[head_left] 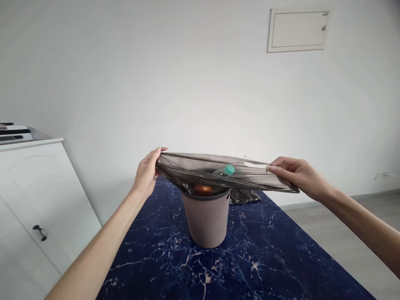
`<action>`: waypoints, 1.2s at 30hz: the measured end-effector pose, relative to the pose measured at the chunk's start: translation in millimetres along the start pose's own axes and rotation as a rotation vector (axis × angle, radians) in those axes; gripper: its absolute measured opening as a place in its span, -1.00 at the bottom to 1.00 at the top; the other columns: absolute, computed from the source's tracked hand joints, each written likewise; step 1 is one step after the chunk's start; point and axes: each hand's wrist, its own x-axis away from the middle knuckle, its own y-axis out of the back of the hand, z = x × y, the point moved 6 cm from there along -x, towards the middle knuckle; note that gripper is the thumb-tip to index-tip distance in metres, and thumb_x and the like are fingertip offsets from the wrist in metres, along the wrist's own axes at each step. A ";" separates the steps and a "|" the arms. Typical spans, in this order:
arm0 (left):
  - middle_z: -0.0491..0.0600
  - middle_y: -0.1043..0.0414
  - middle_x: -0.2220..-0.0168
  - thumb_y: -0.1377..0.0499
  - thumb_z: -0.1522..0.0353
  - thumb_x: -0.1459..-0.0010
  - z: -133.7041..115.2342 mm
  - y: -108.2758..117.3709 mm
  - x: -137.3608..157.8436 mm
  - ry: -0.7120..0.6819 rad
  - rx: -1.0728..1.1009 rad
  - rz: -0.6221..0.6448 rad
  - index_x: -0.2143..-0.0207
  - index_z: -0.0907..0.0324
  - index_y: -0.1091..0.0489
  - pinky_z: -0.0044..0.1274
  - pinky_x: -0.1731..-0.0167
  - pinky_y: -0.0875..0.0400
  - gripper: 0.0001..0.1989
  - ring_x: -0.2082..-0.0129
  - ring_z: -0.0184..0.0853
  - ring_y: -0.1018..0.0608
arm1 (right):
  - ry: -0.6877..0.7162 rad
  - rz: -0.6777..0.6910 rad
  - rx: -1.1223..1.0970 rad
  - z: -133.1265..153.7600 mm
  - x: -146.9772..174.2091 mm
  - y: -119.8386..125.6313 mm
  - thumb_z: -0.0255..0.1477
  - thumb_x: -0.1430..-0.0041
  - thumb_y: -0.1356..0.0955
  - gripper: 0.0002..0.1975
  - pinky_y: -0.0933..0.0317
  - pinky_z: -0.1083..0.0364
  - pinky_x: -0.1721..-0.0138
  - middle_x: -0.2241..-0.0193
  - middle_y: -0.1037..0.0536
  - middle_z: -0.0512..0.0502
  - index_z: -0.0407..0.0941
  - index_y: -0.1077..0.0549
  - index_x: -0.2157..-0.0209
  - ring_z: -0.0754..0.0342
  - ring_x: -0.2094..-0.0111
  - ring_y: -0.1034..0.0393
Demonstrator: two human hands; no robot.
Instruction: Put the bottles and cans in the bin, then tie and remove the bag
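Observation:
A dark, see-through garbage bag (193,166) is stretched sideways above a beige trash can (206,221) with a dark rim. My left hand (148,171) grips the bag's left edge, slightly above and left of the can. Farther out to the right, my right hand (293,173) pinches the other edge between thumb and fingers. A plastic bottle with a green cap (229,169) pokes up inside the can, partly behind the film. Beside it an orange-brown item (203,190) shows at the rim; its kind is unclear. The bag's lower part is hidden in the can.
The can stands on a blue marble-patterned table (193,275). Behind it lies more crumpled dark plastic (244,196). A white cabinet (40,187) with a dark handle is at left, a white device (15,133) on top. A white wall with a panel (298,30) rises behind.

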 end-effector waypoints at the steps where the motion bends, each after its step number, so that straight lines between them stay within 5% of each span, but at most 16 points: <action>1: -0.15 -0.26 0.50 -0.27 -0.05 -0.20 6.3 -1.6 2.7 0.071 0.094 0.026 0.32 0.14 -0.48 -0.59 0.71 0.03 -0.57 0.64 -0.47 -0.18 | -0.011 0.053 -0.003 -5.4 2.9 -1.2 0.09 -0.19 -0.47 -0.53 0.07 0.17 0.67 0.72 -0.27 0.13 -0.07 -0.52 0.32 0.21 0.70 -0.06; 5: -0.22 -0.05 0.59 -0.23 -0.02 -0.22 20.1 -9.2 10.3 0.163 0.221 0.113 0.57 0.12 -0.19 -0.61 0.73 0.01 -0.48 0.68 -0.50 -0.03 | -0.033 0.204 0.023 -22.1 9.9 -3.8 0.06 -0.25 -0.45 -0.54 0.19 0.18 0.64 0.68 -0.18 0.19 -0.05 -0.53 0.14 0.24 0.67 0.04; 8: -0.22 0.08 0.61 -0.20 0.00 -0.29 21.4 -13.4 16.5 0.148 0.141 0.185 0.63 0.09 -0.02 -0.59 0.69 -0.04 -0.40 0.65 -0.46 -0.06 | -0.018 0.335 -0.002 -24.8 12.4 -9.6 0.09 -0.20 -0.47 -0.30 0.25 0.16 0.61 0.66 -0.14 0.24 -0.04 -0.41 -0.20 0.23 0.64 0.12; 12: -0.18 -0.23 0.53 -0.32 0.11 -0.24 12.6 -12.5 24.6 0.056 -0.101 0.264 0.42 0.11 -0.37 -0.59 0.57 -0.09 -0.67 0.56 -0.42 -0.26 | -0.088 0.533 0.050 -23.1 18.6 -26.2 0.06 -0.01 -0.59 0.09 0.28 0.13 0.60 0.69 -0.11 0.29 -0.10 -0.18 -0.42 0.23 0.65 0.14; 14: -0.19 -0.32 0.52 -0.32 0.12 -0.26 4.2 -16.5 28.5 -0.089 -0.374 0.385 0.21 0.07 -0.47 -0.57 0.46 -0.16 -0.76 0.52 -0.39 -0.34 | -0.133 0.564 0.187 -21.9 21.2 -32.2 0.02 -0.02 -0.60 -0.09 0.29 0.13 0.60 0.67 -0.09 0.26 -0.07 -0.35 -0.31 0.23 0.64 0.14; 17: -0.20 -0.34 0.51 -0.35 0.04 -0.21 -3.6 -26.1 34.7 -0.328 -0.728 0.581 0.12 0.04 -0.53 -0.54 0.46 -0.14 -0.66 0.57 -0.41 -0.32 | -0.109 0.597 0.336 -15.8 23.6 -37.2 0.02 -0.19 -0.50 -0.58 0.23 0.12 0.58 0.65 -0.05 0.19 -0.07 -0.55 0.30 0.23 0.62 0.13; 19: -0.18 -0.41 0.47 -0.42 -0.03 -0.08 -5.8 -29.7 36.2 -0.421 -0.834 0.648 0.13 0.03 -0.58 -0.53 0.50 -0.13 -0.57 0.59 -0.43 -0.31 | -0.086 0.594 0.346 -11.4 23.2 -34.7 0.03 -0.27 -0.44 -0.49 0.16 0.12 0.57 0.66 -0.07 0.16 -0.08 -0.39 0.52 0.23 0.63 0.09; 22: -0.17 -0.49 0.50 -0.45 -0.04 -0.01 -7.0 -30.7 35.2 -0.458 -0.872 0.674 0.21 0.02 -0.62 -0.52 0.52 -0.13 -0.58 0.62 -0.44 -0.31 | -0.025 0.514 0.323 -2.1 17.8 -22.6 0.02 -0.35 -0.37 -0.51 -0.04 0.11 0.53 0.63 -0.25 0.08 -0.06 -0.43 0.48 0.18 0.60 -0.10; 25: -0.13 -0.57 0.49 -0.41 0.01 -0.11 -6.4 -29.4 34.4 -0.415 -0.822 0.690 0.31 0.04 -0.64 -0.52 0.51 -0.16 -0.68 0.60 -0.42 -0.37 | 0.124 0.403 0.215 13.3 9.5 -15.2 -0.04 -0.39 -0.35 -0.56 -0.35 0.03 0.24 0.13 -0.60 -0.19 -0.03 -0.56 0.44 -0.03 0.20 -0.48; 27: -0.11 -0.58 0.48 -0.35 0.04 -0.21 -5.9 -28.2 33.7 -0.357 -0.759 0.689 0.34 0.05 -0.65 -0.52 0.51 -0.16 -0.70 0.58 -0.41 -0.39 | 0.181 0.330 0.043 18.5 2.4 -17.4 -0.10 -0.38 -0.37 -0.60 -0.36 -0.03 -0.07 -0.32 -0.39 -0.12 -0.02 -0.59 0.47 -0.19 -0.23 -0.34; 29: -0.12 -0.54 0.52 -0.29 0.06 -0.27 -4.8 -27.3 32.1 -0.284 -0.714 0.667 0.37 0.08 -0.63 -0.52 0.54 -0.12 -0.68 0.60 -0.42 -0.35 | 0.178 0.262 -0.203 16.0 -7.0 -25.4 -0.17 -0.35 -0.39 -0.65 -0.21 -0.07 -0.30 -0.43 -0.25 0.03 -0.01 -0.58 0.49 -0.23 -0.43 -0.09; 31: -0.14 -0.46 0.55 -0.27 0.06 -0.28 -2.5 -27.5 29.5 -0.209 -0.698 0.632 0.43 0.11 -0.57 -0.51 0.54 -0.10 -0.64 0.61 -0.43 -0.31 | 0.169 0.195 -0.492 10.8 -17.7 -37.0 -0.24 -0.29 -0.42 -0.67 -0.05 -0.11 -0.42 -0.28 -0.47 0.01 -0.01 -0.53 0.55 -0.19 -0.44 -0.10; 33: -0.16 -0.37 0.56 -0.25 0.08 -0.29 -0.3 -29.3 26.7 -0.169 -0.675 0.597 0.51 0.13 -0.45 -0.51 0.49 -0.11 -0.60 0.57 -0.43 -0.29 | 0.160 0.145 -0.778 7.8 -28.3 -50.1 -0.30 -0.25 -0.44 -0.61 -0.06 -0.13 -0.43 0.14 -0.67 -0.03 -0.02 -0.39 0.64 -0.12 -0.26 -0.37; 35: -0.18 -0.25 0.56 -0.24 0.11 -0.28 3.9 -33.2 24.6 -0.136 -0.646 0.598 0.58 0.14 -0.29 -0.51 0.45 -0.11 -0.56 0.54 -0.42 -0.26 | 0.133 0.123 -1.003 10.0 -37.9 -63.9 -0.36 -0.23 -0.45 -0.55 -0.27 -0.10 -0.30 0.55 -0.44 0.07 -0.04 -0.24 0.66 0.05 0.20 -0.54; 36: -0.19 -0.19 0.56 -0.23 0.12 -0.27 7.0 -35.5 23.7 -0.114 -0.638 0.609 0.59 0.13 -0.23 -0.50 0.44 -0.10 -0.55 0.52 -0.41 -0.24 | 0.112 0.127 -1.070 13.2 -42.2 -71.0 -0.38 -0.23 -0.46 -0.53 -0.39 -0.03 -0.15 0.64 -0.25 0.14 -0.05 -0.18 0.64 0.15 0.44 -0.41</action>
